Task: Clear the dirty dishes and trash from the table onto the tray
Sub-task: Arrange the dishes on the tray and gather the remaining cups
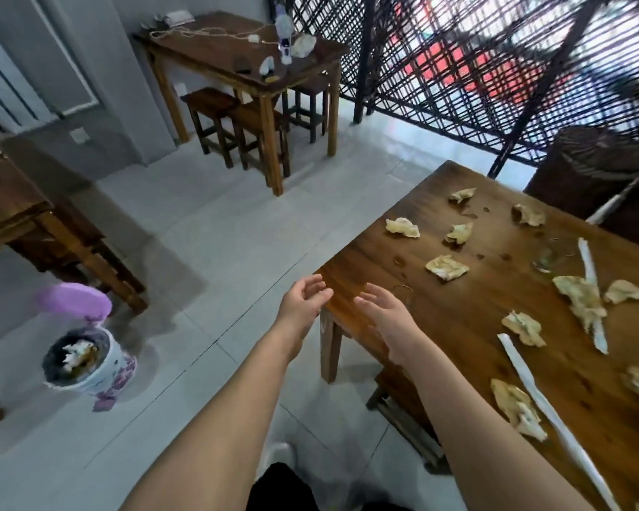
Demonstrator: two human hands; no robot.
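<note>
Both hands are hanging empty at the frame's centre, left hand (303, 300) and right hand (388, 319) with fingers loosely spread over the table (469, 319) corner; crumpled napkins (447, 267) are lying scattered across the table at right.

**Both hands out front, holding nothing**

I have both bare arms stretched forward, converging as they go. My left hand (303, 302) is turned palm inward, its fingers loosely curled and the thumb set apart. My right hand (386, 319) faces it, fingers relaxed and slightly bent, tips pointing away from me. The hands are near each other, not touching. My left forearm (214, 418) and right forearm (469, 418) rise from the lower edge of view.
</note>
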